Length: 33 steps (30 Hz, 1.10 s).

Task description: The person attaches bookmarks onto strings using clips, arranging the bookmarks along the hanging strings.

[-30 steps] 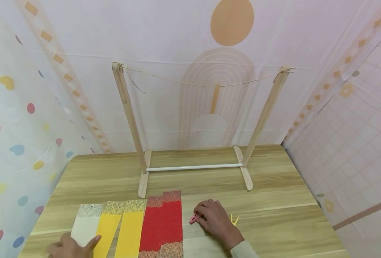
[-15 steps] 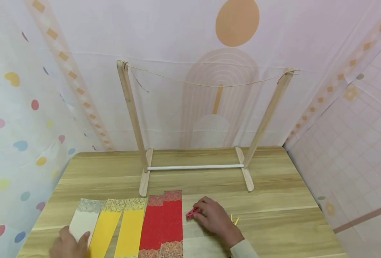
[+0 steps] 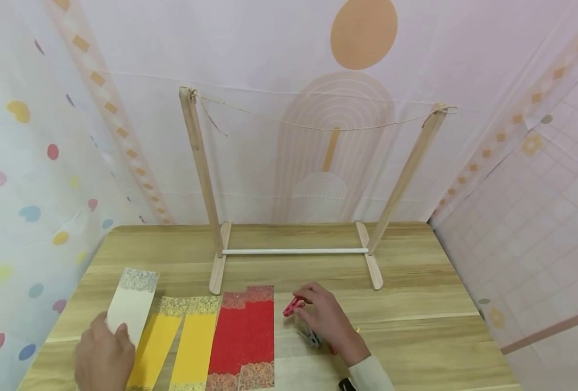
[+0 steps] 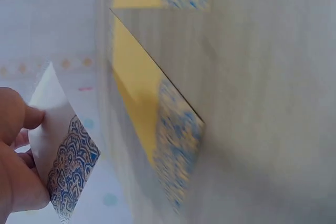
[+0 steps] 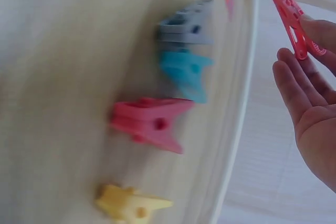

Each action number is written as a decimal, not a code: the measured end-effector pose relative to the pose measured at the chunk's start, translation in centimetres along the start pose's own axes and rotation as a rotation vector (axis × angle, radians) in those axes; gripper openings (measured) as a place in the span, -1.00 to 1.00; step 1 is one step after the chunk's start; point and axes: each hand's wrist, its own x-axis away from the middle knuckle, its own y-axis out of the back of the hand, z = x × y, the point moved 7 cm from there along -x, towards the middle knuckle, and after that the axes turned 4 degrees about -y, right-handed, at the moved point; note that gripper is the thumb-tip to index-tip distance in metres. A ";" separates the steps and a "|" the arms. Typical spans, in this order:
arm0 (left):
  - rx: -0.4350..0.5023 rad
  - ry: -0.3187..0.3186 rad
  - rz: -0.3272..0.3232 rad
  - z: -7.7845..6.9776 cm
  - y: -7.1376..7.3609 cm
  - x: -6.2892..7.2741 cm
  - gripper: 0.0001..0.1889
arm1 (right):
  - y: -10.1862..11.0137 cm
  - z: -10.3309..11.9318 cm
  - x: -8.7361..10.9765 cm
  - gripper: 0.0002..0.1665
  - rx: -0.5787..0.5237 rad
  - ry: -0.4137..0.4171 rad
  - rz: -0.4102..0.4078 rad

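My left hand (image 3: 104,350) grips a white card strip (image 3: 132,309) by its sides, thumb on one edge and fingers on the other. In the left wrist view the strip's blue patterned end (image 4: 73,166) is raised off the table. Two yellow strips (image 3: 194,345) lie beside it, then overlapping red strips (image 3: 242,336), all with patterned ends. My right hand (image 3: 329,317) pinches a pink clothespin (image 3: 293,307) between thumb and fingers. Beneath that hand lie a grey clothespin (image 5: 184,30), a blue one (image 5: 184,69), a red one (image 5: 152,119) and a yellow one (image 5: 128,203).
A wooden stand (image 3: 202,179) rises at the back of the table (image 3: 416,271), with a string (image 3: 289,124) sagging between its two posts. A white rod (image 3: 294,251) joins the feet. Patterned cloth hangs behind and on both sides. A small black object (image 3: 346,385) shows at the front edge.
My left hand has taken up the white strip, which has risen and moved forward off the table. My right hand has lifted with the pink clothespin, uncovering the grey clothespin below.
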 end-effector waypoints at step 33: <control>0.370 -0.508 -0.299 -14.1 0.3 -0.7 -0.64 | 7.3 5.2 -4.2 -0.58 -0.108 0.103 -0.298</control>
